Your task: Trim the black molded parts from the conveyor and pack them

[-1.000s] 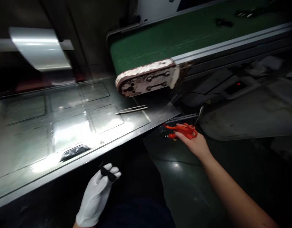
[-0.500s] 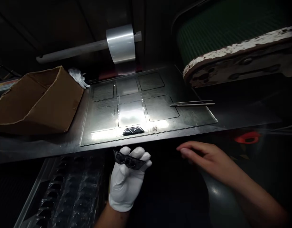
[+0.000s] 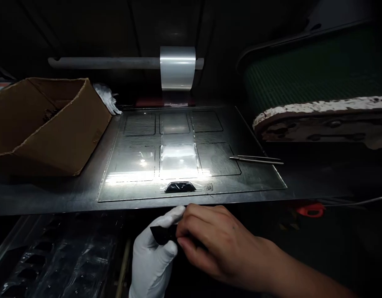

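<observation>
In front of the bench edge, my left hand, in a white glove, is closed on a small black plastic part. Bare, my right hand is bent over the right end of that part, its fingers pressed together there and hiding that end. Whether it also pinches something small of its own I cannot see. Just beyond my hands, a similar black trapezoid piece lies on the clear sheet with film at its edges. A pair of tweezers rests on the sheet's right side.
A cardboard box stands left, a white glove behind it. A roll of clear film hangs on a rod at the back. A green conveyor belt juts in from the right. Below left are plastic trays; red-handled scissors lie right.
My right hand has moved left, from apart to the black part in my left hand. The gloved hand has turned and tilted the part. The camera view has shifted and levelled.
</observation>
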The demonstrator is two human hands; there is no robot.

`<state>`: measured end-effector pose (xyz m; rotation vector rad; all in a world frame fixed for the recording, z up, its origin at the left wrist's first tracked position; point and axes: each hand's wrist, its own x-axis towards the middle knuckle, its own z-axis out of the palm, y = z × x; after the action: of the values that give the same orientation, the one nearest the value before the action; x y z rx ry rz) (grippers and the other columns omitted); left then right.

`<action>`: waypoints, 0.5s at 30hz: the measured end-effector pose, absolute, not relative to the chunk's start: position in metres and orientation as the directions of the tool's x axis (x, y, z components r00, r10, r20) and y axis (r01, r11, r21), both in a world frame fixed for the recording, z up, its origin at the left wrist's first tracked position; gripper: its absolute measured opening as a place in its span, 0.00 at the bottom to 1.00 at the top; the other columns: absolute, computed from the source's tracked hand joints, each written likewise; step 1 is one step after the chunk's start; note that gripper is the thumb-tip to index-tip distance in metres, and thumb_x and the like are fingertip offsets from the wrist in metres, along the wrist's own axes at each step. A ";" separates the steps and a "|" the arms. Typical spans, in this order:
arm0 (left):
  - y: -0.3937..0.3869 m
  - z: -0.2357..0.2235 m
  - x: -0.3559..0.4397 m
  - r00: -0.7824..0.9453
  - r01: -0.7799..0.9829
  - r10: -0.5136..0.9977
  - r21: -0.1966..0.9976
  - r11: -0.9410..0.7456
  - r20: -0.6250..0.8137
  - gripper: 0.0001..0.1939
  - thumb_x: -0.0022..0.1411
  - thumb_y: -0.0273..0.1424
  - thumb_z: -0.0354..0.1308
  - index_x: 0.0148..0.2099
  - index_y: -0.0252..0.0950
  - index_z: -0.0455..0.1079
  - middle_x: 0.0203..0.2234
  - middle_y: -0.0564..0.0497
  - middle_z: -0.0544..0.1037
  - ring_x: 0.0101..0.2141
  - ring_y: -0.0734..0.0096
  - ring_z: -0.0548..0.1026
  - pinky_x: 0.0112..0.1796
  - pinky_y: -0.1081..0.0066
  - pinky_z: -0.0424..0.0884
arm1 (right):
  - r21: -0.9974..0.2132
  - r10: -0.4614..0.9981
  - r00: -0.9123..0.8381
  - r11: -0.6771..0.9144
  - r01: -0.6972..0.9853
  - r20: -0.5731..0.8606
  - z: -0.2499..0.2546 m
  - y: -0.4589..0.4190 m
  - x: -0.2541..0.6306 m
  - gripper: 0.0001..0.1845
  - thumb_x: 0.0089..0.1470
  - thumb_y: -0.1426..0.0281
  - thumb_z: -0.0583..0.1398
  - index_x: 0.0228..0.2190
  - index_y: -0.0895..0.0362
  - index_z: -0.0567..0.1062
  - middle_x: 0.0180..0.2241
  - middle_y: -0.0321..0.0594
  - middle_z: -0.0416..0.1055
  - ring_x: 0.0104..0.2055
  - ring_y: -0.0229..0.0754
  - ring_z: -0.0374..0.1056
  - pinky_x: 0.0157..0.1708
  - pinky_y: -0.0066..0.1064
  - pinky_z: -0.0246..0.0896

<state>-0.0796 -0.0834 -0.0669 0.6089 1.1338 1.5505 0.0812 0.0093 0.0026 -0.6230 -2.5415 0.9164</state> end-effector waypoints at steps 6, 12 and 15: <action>-0.069 -0.058 -0.083 -0.200 -0.491 0.945 0.861 0.133 -0.260 0.31 0.56 0.50 0.73 0.58 0.39 0.80 0.56 0.39 0.82 0.57 0.36 0.78 0.59 0.50 0.76 | -0.656 0.505 -0.845 0.701 0.281 0.177 0.016 0.040 0.074 0.05 0.64 0.75 0.58 0.37 0.56 0.74 0.33 0.37 0.74 0.32 0.38 0.68 0.31 0.30 0.61; -0.072 -0.064 -0.075 -0.014 -0.614 0.899 0.714 0.337 -0.437 0.30 0.59 0.55 0.68 0.57 0.43 0.81 0.50 0.38 0.85 0.46 0.41 0.85 0.51 0.50 0.81 | -0.140 0.469 -0.883 0.875 0.462 0.013 0.033 0.106 0.070 0.09 0.67 0.71 0.58 0.33 0.56 0.74 0.29 0.36 0.69 0.24 0.38 0.61 0.23 0.34 0.47; -0.079 -0.067 -0.071 0.016 -0.557 0.898 0.742 0.373 -0.439 0.22 0.62 0.51 0.67 0.51 0.44 0.84 0.45 0.39 0.87 0.40 0.43 0.86 0.47 0.48 0.82 | 0.044 0.402 -0.908 0.916 0.400 -0.119 0.033 0.124 0.063 0.07 0.62 0.75 0.60 0.30 0.56 0.72 0.28 0.36 0.68 0.23 0.39 0.60 0.21 0.33 0.41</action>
<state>-0.0713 -0.0792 -0.0671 0.4140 1.0319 1.1828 0.0634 0.1242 0.0333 -0.6722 -3.1978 -0.0306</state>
